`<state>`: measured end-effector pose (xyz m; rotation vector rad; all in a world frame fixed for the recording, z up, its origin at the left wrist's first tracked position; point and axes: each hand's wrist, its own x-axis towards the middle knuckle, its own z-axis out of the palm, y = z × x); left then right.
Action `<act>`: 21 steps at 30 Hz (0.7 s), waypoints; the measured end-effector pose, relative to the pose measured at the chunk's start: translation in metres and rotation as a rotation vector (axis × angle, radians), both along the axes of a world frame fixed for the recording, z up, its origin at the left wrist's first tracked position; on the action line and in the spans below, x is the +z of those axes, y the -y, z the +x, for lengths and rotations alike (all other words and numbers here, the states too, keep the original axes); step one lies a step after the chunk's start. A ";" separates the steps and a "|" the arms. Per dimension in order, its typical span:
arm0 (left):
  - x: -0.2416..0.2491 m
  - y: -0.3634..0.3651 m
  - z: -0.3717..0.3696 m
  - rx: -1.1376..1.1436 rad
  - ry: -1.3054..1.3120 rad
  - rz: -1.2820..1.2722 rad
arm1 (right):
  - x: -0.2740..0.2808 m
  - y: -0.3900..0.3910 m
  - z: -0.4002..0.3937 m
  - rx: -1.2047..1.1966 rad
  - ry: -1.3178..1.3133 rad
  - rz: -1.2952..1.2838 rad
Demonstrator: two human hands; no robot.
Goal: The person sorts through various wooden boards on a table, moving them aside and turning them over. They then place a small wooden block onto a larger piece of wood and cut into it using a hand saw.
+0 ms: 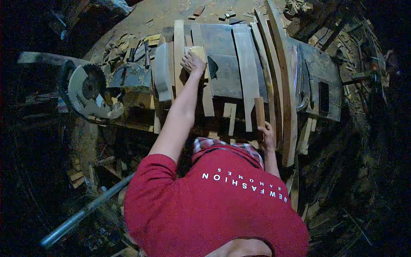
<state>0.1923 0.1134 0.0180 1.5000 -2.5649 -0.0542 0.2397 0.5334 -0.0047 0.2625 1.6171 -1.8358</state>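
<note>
My left hand (193,64) reaches far over the bench with its fingers curled round a pale yellowish wooden block (198,52), above long pale strips. Its palm side is hidden. Closer to my body on the right, my right hand (268,133) grips the lower end of a short brown wooden piece (259,109). That piece overlaps the near part of a wide pale board (246,64). A narrow pale strip (202,77) runs beneath my left wrist, beside another long strip (179,55).
A circular saw blade with its guard (79,92) stands at the left. Long curved boards (282,73) lie right of centre on the dark metal bench top (224,64). A metal pipe (85,210) slants at lower left. Wood scraps (117,49) litter the surroundings.
</note>
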 end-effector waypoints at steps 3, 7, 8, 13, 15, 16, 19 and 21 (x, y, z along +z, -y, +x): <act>-0.027 0.013 -0.020 0.265 -0.014 0.080 | 0.002 -0.001 -0.003 0.006 0.056 -0.016; 0.039 -0.017 -0.011 0.267 -0.057 0.137 | 0.001 -0.005 -0.007 0.043 0.097 0.017; 0.030 -0.012 -0.010 0.219 -0.200 0.244 | 0.000 -0.005 -0.008 0.050 0.108 0.027; -0.004 0.006 -0.004 -0.072 -0.906 0.765 | 0.008 0.000 -0.007 0.043 0.074 0.072; 0.025 -0.015 0.007 -0.137 -0.898 0.724 | -0.003 -0.004 -0.006 0.031 0.028 0.094; 0.051 -0.028 0.013 -0.184 -0.935 0.786 | -0.003 -0.004 -0.006 0.033 0.032 0.094; 0.080 -0.057 0.030 -0.355 -0.970 0.764 | 0.005 -0.001 -0.009 0.031 0.123 0.004; 0.093 -0.068 0.038 -0.485 -0.964 0.679 | 0.003 -0.003 -0.012 0.094 0.067 0.031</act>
